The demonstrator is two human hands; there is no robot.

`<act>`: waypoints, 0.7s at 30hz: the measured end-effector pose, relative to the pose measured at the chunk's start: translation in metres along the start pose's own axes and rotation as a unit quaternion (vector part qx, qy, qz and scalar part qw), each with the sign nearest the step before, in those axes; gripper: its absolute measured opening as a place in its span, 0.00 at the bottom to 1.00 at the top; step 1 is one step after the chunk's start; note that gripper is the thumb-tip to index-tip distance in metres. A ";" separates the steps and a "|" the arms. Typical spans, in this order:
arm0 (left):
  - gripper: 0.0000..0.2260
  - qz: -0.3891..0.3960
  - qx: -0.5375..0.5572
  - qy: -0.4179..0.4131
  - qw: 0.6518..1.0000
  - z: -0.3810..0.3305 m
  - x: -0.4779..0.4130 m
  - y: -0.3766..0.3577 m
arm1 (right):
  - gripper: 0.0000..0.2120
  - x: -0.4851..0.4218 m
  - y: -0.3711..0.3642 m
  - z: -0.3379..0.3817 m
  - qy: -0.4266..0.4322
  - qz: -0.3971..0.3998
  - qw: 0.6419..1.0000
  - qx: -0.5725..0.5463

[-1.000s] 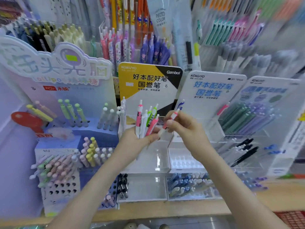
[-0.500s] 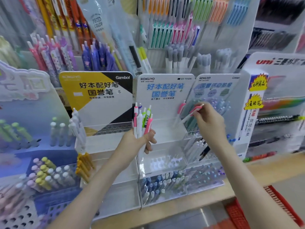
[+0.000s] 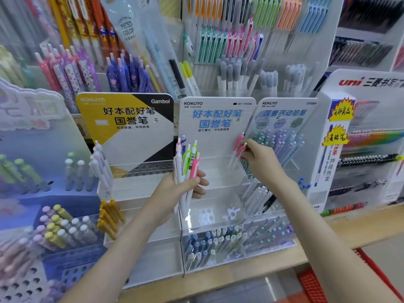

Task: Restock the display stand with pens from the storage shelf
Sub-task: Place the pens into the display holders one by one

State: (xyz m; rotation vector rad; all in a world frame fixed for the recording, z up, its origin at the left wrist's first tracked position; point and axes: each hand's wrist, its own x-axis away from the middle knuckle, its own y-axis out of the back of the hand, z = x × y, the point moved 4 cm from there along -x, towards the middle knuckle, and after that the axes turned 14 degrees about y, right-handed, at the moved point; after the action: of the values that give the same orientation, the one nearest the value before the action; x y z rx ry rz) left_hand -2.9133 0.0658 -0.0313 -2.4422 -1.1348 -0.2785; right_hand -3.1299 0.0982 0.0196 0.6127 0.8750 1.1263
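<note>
My left hand point(image 3: 175, 191) grips a bundle of pens point(image 3: 187, 165) with white barrels and pink, green and blue clips, held upright in front of the clear Kokuyo display stand point(image 3: 216, 171). My right hand point(image 3: 260, 162) pinches a pink-clipped pen point(image 3: 240, 149) by its top, its tip angled down into the stand's top tier at the right side. Another pink-clipped pen point(image 3: 236, 143) stands in that tier right beside it. The middle tier holds only a white hole insert point(image 3: 206, 216).
A yellow and black Gambol stand point(image 3: 131, 136) is to the left, a Campus pencil stand point(image 3: 284, 145) to the right, then a uni display point(image 3: 336, 154). The lowest tier holds several blue and white pens point(image 3: 209, 248). Hanging pen racks fill the wall behind. A red basket point(image 3: 314, 285) sits below the shelf edge.
The view has swung right and moved closer. My right hand carried the pink-clipped pen from beside the bundle over to the stand's top tier and lowered it beside the pen standing there.
</note>
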 end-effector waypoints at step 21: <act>0.11 0.045 0.009 -0.007 0.999 -0.002 -0.001 0.000 | 0.13 0.018 0.004 0.031 -0.017 -0.138 0.990 0.011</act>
State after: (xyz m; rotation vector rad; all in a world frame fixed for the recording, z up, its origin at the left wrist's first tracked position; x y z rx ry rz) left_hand -2.9143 0.0639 -0.0296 -2.4746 -1.0252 -0.2239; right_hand -3.1027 0.1169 0.0338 0.5086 0.9134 0.8545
